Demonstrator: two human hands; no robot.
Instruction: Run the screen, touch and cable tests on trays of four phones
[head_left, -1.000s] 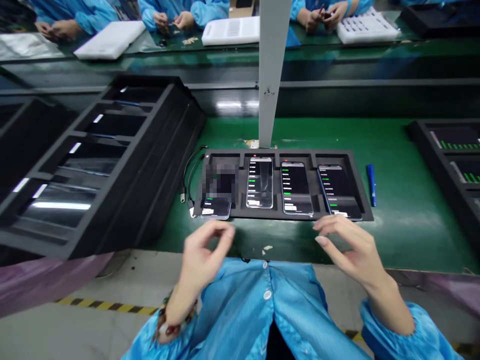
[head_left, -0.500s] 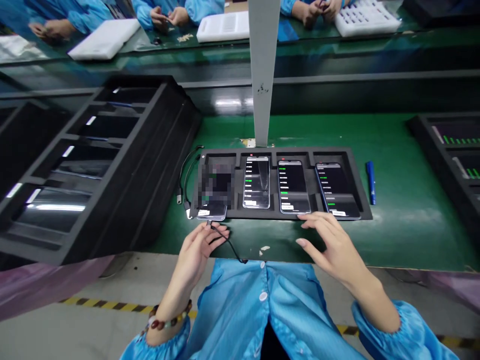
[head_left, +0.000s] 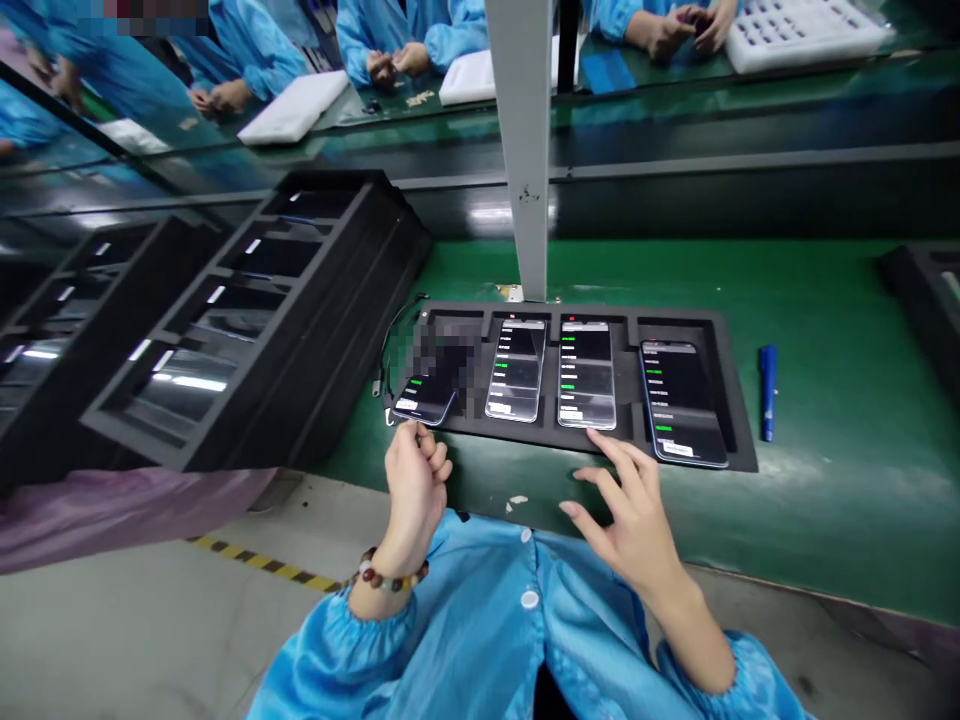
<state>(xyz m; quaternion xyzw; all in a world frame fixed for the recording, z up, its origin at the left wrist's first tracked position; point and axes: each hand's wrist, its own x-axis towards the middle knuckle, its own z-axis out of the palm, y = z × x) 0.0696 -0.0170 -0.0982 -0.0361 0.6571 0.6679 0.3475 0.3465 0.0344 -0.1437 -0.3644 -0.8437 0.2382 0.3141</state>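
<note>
Four-slot black foam tray (head_left: pixel 600 440) holds several smartphones with lit list screens. The leftmost phone (head_left: pixel 429 395) lies tilted, its upper part blurred out. My left hand (head_left: pixel 418 470) is closed in a pinch at that phone's bottom edge, around the end of a black cable; the plug is hidden behind the fingers. Beside it lies the second phone (head_left: pixel 516 370). My right hand (head_left: pixel 626 505) is open, fingers spread, with the index fingertip at the lower edge of the third phone (head_left: pixel 586 375). The rightmost phone (head_left: pixel 684 405) sits slightly askew, its lower end over the tray rim.
Stacked black trays of phones (head_left: pixel 247 300) rise at left. Loose cables (head_left: pixel 382 350) lie by the tray's left end. A blue pen (head_left: pixel 767 392) is at right, and another black tray (head_left: pixel 919 290) beyond. A grey post (head_left: pixel 529 200) stands behind. Co-workers' hands (head_left: pixel 690 35) work across the bench.
My left fingers have curled closed at the leftmost phone, which now tilts more. My right hand has moved left from the rightmost phone to the third phone's lower edge. The camera view has shifted.
</note>
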